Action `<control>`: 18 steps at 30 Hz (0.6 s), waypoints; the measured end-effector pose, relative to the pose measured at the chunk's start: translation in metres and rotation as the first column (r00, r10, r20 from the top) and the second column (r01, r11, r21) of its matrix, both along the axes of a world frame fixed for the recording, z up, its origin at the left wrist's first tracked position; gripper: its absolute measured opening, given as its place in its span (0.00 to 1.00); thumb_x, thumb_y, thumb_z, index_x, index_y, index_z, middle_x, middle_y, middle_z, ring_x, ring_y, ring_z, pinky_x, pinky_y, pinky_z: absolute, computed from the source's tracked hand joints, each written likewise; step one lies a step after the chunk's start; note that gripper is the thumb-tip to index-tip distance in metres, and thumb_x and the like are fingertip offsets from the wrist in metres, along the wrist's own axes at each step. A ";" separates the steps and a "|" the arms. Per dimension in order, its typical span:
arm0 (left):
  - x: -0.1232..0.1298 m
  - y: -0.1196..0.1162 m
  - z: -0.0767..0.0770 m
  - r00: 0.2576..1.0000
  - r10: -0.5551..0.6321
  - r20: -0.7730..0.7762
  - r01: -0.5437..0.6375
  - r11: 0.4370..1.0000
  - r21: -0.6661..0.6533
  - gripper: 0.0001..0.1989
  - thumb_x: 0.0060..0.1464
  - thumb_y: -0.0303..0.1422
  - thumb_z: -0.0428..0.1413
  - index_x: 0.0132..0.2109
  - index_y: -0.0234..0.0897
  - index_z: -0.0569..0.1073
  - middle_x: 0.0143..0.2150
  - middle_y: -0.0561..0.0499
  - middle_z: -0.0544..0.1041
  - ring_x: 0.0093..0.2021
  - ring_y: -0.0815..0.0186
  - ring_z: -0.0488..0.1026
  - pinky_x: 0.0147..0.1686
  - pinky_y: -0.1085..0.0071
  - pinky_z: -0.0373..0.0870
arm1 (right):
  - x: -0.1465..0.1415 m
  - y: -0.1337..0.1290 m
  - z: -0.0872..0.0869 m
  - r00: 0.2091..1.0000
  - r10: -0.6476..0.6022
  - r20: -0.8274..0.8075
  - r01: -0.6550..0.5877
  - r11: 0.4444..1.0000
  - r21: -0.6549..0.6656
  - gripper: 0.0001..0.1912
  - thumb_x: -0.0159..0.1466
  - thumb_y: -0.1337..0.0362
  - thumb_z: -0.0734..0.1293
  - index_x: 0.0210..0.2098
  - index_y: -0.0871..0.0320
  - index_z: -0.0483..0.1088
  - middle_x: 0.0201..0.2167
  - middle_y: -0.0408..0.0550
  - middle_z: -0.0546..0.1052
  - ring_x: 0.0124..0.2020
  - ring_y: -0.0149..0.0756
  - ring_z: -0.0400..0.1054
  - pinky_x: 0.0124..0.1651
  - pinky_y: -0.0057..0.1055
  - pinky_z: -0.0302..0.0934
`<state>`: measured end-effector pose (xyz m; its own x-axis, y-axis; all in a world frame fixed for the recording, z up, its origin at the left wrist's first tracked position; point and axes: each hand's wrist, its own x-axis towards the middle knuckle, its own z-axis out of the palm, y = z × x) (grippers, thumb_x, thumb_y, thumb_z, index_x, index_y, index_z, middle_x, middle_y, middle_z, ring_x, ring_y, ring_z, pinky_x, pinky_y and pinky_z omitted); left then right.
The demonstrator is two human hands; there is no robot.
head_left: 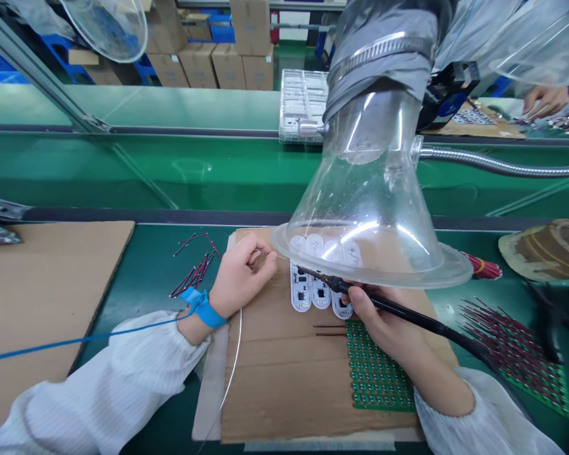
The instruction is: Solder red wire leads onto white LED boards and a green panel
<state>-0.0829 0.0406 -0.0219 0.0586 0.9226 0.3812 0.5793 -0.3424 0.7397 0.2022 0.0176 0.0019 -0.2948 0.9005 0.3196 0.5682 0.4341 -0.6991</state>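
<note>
My left hand, with a blue strap round its wrist, pinches a thin silvery wire left of the white oval boards. My right hand holds a black soldering iron, its tip over the upper part of the boards. Several white oval circuit boards lie side by side on the cardboard, partly seen through a clear funnel hood. Below my right hand sits a green panel with rows of solder pads, two dark red wires sticking out at its left edge.
Loose red wires lie left of the cardboard. A second green panel covered with red wires, a red wire bundle and a tape roll are at right. A person's hand shows across the bench.
</note>
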 end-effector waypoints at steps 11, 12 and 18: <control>0.000 -0.001 0.000 0.999 -0.044 0.025 0.043 0.998 0.034 0.01 0.62 0.30 0.59 0.40 0.39 0.74 0.28 0.57 0.67 0.25 0.71 0.58 0.25 0.72 0.58 | -0.004 0.000 0.007 1.000 -0.007 0.001 0.007 0.999 -0.037 0.14 0.74 0.48 0.68 0.43 0.50 0.79 0.35 0.49 0.85 0.40 0.47 0.82 0.42 0.41 0.77; -0.001 -0.001 0.000 0.998 -0.049 0.031 0.047 0.998 0.042 0.01 0.62 0.30 0.58 0.39 0.39 0.73 0.27 0.58 0.64 0.24 0.71 0.57 0.25 0.72 0.57 | -0.004 0.000 0.005 1.000 -0.011 -0.003 0.010 0.999 -0.045 0.14 0.74 0.48 0.68 0.44 0.50 0.78 0.35 0.49 0.85 0.38 0.46 0.82 0.41 0.40 0.77; -0.011 -0.006 -0.002 0.995 -0.095 0.036 0.093 0.994 0.056 0.02 0.62 0.29 0.54 0.40 0.39 0.72 0.27 0.58 0.62 0.24 0.71 0.56 0.24 0.73 0.57 | 0.008 -0.008 0.005 0.987 -0.019 -0.158 0.004 0.995 -0.098 0.13 0.75 0.50 0.67 0.46 0.51 0.76 0.33 0.47 0.84 0.31 0.39 0.80 0.33 0.33 0.75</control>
<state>-0.0939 0.0345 -0.0237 0.1285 0.8918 0.4339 0.5142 -0.4340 0.7398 0.2101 0.0100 0.0073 -0.2369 0.9326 0.2724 0.4513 0.3539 -0.8192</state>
